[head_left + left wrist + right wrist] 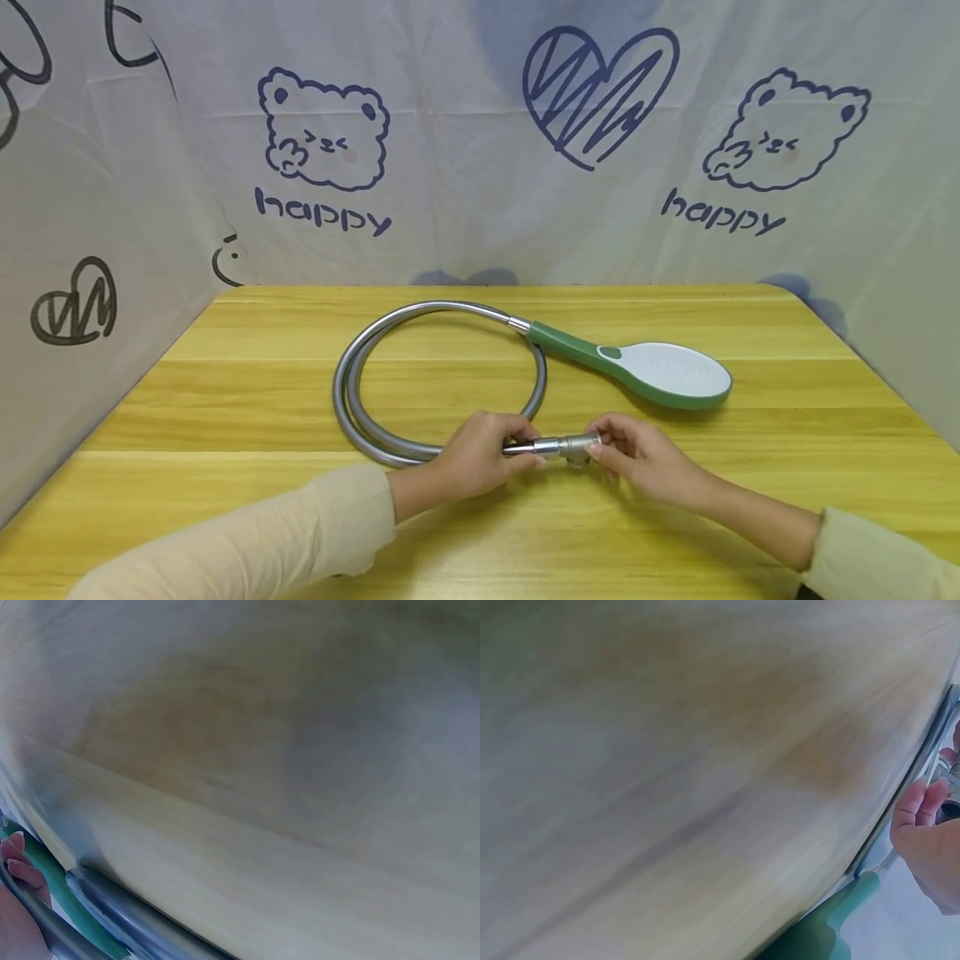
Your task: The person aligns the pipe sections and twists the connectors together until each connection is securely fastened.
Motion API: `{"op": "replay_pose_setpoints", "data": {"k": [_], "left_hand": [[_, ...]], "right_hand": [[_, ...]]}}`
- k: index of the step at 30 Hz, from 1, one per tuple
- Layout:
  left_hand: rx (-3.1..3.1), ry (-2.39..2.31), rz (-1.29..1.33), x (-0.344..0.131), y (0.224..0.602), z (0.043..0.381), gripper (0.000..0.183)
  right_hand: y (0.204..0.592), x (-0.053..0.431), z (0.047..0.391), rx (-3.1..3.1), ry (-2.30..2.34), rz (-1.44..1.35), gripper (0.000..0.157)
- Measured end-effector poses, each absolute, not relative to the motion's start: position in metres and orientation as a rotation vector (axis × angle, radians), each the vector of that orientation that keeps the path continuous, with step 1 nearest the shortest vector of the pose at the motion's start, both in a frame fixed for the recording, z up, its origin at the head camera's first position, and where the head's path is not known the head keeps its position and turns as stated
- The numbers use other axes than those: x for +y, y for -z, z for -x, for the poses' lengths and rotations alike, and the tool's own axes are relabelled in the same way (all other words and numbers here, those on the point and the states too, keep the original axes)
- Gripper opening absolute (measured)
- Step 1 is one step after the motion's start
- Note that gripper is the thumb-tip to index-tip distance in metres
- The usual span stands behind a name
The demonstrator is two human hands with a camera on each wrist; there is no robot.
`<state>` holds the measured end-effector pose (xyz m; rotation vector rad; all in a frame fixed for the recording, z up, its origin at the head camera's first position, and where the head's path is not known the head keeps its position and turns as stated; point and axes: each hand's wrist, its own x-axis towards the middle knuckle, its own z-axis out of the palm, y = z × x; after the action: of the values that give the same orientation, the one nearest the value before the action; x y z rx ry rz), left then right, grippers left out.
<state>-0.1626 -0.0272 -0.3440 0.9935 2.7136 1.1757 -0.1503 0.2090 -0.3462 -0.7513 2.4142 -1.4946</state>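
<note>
In the head view, my left hand [476,457] grips the chrome end of a grey shower hose [342,392]. My right hand [652,462] pinches the far end of a small T-shaped metal connector [576,446], which meets the hose end in line. Whether the two are threaded together I cannot tell. Beyond the hands lies a green shower head [667,375], its white face up, joined to the hose's other end. Fingers of the left hand [19,922] show at the left wrist view's corner. The right wrist view catches the right hand [930,844] beside the connector's dark opening.
The hose lies in a loose loop on a yellow wooden table [225,400]. White curtains [465,167] with drawn bears and hearts hang behind the table and at its sides.
</note>
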Motion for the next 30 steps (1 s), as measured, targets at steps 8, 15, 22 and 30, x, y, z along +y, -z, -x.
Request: {"op": "replay_pose_setpoints", "data": {"k": [8,15,22,30], "left_hand": [[2.769,-1.136,-1.020,-0.0257,0.3457,0.1616,0.015],[2.815,-1.098,-0.974,-0.0250,0.3461,0.1611,0.015],[2.841,-1.074,-0.955,-0.0240,0.3468,0.1608,0.016],[2.875,-1.067,-1.017,-0.0238,0.3482,0.1616,0.017]], "right_hand": [[0.3480,0.2083,0.1504,2.451,1.469,0.780,0.019],[0.3465,0.2077,0.1508,2.535,1.360,0.765,0.020],[0.3438,0.2083,0.1509,2.547,1.308,0.749,0.020],[0.3434,0.2089,0.1529,2.518,1.336,0.725,0.021]]}}
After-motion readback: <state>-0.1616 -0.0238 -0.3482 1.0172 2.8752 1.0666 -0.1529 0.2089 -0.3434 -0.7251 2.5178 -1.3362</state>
